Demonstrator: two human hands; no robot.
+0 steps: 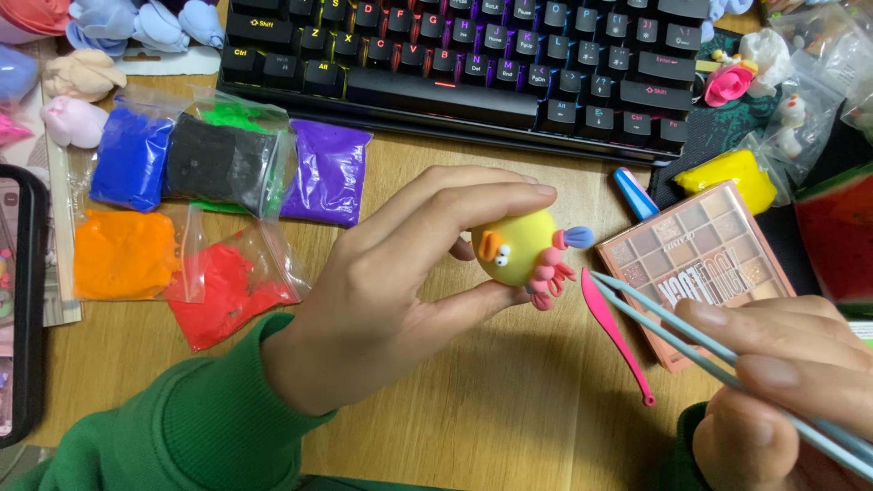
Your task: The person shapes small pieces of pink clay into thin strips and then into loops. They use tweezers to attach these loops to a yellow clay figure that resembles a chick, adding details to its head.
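A wooden desk (509, 400) carries everything here, with a black keyboard (473, 64) lying beyond both hands at the far edge. Beyond the left hand and off to its left sit bags of modelling clay: blue (132, 159), black (223, 164), purple (329, 173), orange (125, 255) and red (232, 286). Just beyond the right hand lies an eyeshadow palette (696, 264), and a bagged yellow lump (732, 177) rests further out.

The left hand (400, 291) is closed in a light pinch on a yellow clay figure (518, 245), thumb under it and fingertips over the top, lifting it clear of the desk between the two hands. The figure has an orange beak, a pink frill along its lower right side and a small blue-and-pink tuft at its right end. The right hand (782, 373) grips pale blue tweezers (691, 332), tips aimed at the frill and just short of it. A pink sculpting tool (614, 332) lies on the desk under the tweezers.

To do this well, I judge the pinch should stay soft so the body does not dent, the figure held steady, and the tweezer tips brought in slowly at a shallow angle so the thin pink pieces are nudged, not crushed.
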